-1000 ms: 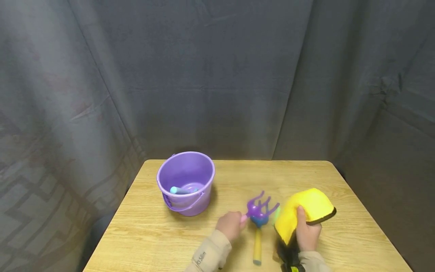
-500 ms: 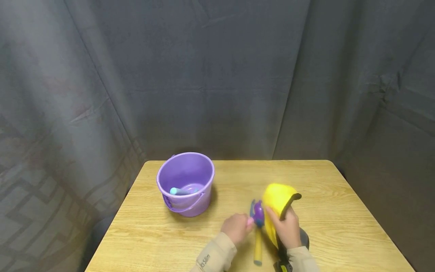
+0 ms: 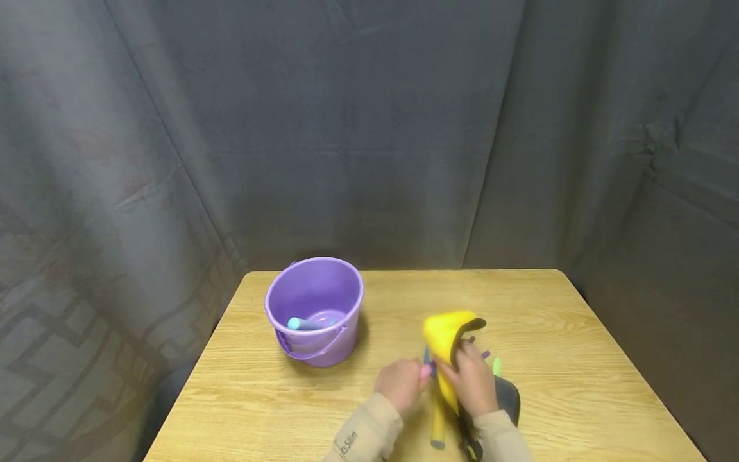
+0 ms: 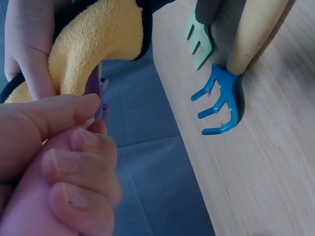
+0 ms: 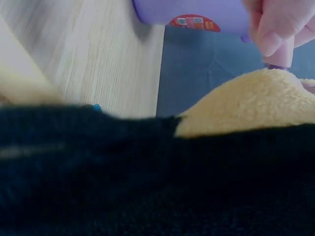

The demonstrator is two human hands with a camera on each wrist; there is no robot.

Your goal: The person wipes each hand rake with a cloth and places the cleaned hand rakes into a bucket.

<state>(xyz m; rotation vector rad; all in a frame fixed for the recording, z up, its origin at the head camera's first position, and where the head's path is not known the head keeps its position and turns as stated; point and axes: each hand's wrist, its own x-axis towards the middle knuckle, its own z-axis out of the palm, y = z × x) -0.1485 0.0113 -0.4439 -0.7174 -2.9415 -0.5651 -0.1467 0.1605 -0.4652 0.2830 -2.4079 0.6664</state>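
Note:
My left hand grips the pink handle of a small purple hand rake. In my right hand is a yellow fleecy cloth with a dark border, folded against the rake's head. Purple tine tips poke out past the right fingers, while the cloth and hand hide most of the head. Below lies a blue hand rake with a yellow handle on the table. A pale green fork lies close to it, mostly hidden in the head view.
A purple bucket stands at the left of the wooden table, its handle hanging down in front. Inside rests a tool with a turquoise handle. Grey curtains hang behind and at both sides.
My right hand and the cloth have moved left onto the rake's head, wrapping over it. The left hand has shifted slightly right and keeps its grip. The bucket stays put.

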